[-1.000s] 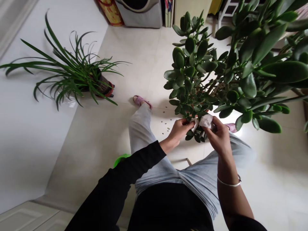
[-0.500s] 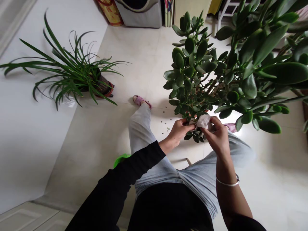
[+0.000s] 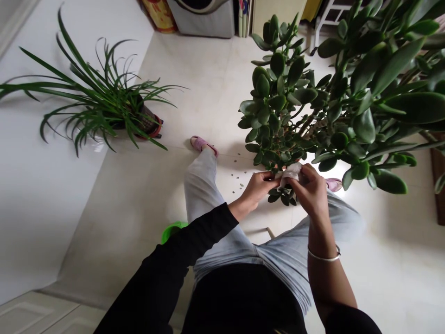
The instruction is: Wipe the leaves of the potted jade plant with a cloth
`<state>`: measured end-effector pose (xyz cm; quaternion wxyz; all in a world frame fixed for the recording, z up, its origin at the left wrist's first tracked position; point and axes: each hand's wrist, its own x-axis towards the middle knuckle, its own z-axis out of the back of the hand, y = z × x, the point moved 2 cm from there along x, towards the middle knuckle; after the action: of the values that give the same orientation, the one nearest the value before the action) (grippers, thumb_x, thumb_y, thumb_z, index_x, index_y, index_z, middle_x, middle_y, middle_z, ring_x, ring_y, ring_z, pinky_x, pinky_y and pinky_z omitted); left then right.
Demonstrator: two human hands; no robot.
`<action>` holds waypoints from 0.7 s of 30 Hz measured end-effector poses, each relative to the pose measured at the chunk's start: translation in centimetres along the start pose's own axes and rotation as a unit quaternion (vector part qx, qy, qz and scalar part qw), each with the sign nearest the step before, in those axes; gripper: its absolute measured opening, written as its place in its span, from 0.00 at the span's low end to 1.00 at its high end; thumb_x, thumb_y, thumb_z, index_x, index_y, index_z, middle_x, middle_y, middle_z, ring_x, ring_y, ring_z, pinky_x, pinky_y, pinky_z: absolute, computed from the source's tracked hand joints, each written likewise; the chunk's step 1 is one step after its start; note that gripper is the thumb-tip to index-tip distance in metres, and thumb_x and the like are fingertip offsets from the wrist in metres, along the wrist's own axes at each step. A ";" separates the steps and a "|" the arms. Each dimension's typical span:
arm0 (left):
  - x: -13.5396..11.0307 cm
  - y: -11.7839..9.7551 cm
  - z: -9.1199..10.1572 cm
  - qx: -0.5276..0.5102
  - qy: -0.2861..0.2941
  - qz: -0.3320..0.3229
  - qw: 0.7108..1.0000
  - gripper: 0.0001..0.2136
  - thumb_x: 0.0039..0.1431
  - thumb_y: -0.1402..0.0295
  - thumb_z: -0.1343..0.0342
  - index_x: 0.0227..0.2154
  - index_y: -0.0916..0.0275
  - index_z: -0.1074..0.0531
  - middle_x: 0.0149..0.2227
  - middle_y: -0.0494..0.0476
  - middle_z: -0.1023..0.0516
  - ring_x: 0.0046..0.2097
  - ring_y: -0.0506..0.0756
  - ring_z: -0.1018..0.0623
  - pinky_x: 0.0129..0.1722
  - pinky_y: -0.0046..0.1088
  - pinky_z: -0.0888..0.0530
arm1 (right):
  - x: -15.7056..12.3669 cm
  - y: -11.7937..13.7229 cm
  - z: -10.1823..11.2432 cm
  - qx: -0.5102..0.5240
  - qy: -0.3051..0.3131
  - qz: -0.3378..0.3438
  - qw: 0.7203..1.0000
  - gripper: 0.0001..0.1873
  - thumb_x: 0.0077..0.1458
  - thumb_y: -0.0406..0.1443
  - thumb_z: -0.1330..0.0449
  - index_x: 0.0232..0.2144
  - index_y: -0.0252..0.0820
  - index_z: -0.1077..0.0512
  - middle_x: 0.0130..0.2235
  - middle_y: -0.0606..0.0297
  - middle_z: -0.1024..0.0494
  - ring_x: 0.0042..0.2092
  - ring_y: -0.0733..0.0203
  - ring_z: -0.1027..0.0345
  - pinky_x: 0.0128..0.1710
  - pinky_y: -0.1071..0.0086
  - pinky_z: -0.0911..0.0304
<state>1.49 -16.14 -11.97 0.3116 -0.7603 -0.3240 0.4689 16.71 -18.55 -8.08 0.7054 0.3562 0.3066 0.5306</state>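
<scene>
A big jade plant (image 3: 333,97) with thick glossy leaves fills the right of the head view. My right hand (image 3: 311,191) is closed on a crumpled white tissue (image 3: 289,172) pressed against a low leaf of the plant. Just left of it, my left hand (image 3: 259,185) pinches the same low sprig of leaves, fingers closed. Both hands nearly touch each other at the plant's lower edge, above my knees in pale jeans.
A spiky long-leaved plant in a dark pot (image 3: 104,111) stands at the left by a white wall. Small fallen leaf bits (image 3: 239,178) dot the cream tile floor. A green object (image 3: 172,230) peeks out under my left arm. A grey appliance (image 3: 205,16) stands at the back.
My right hand has shifted slightly left and up with the tissue, covering more of it. The view has tilted down a little. My left hand has kept its hold on the sprig.
</scene>
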 end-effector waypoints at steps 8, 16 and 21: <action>-0.4 0.0 0.3 -0.001 -0.002 -0.020 1.000 0.18 0.42 0.54 0.26 0.25 0.65 0.21 0.25 0.50 0.26 0.30 0.48 0.32 0.34 0.28 0.38 | -0.3 -0.6 -0.1 0.079 -0.046 -0.026 0.996 0.11 0.52 0.44 0.35 0.34 0.44 0.24 0.32 0.66 0.25 0.34 0.59 0.33 0.37 0.64 0.39; -0.7 0.7 0.4 -0.059 -0.039 0.016 0.997 0.23 0.33 0.56 0.21 0.27 0.65 0.22 0.26 0.48 0.27 0.29 0.46 0.32 0.32 0.26 0.37 | -1.2 -5.2 -0.4 0.367 -0.196 -0.117 0.902 0.13 0.49 0.42 0.29 0.34 0.44 0.25 0.34 0.70 0.21 0.38 0.63 0.26 0.43 0.67 0.30; -1.5 1.2 0.9 -0.101 -0.031 0.037 0.994 0.22 0.38 0.53 0.24 0.28 0.63 0.25 0.25 0.45 0.32 0.27 0.45 0.37 0.29 0.26 0.43 | -1.5 -7.7 -0.9 0.460 -0.169 -0.194 0.850 0.16 0.47 0.42 0.27 0.39 0.46 0.23 0.39 0.69 0.18 0.44 0.62 0.22 0.50 0.67 0.27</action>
<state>0.39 -17.91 -12.43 0.2055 -0.7845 -0.3512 0.4680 19.69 -21.21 -14.93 0.5902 0.6577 0.4543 0.1126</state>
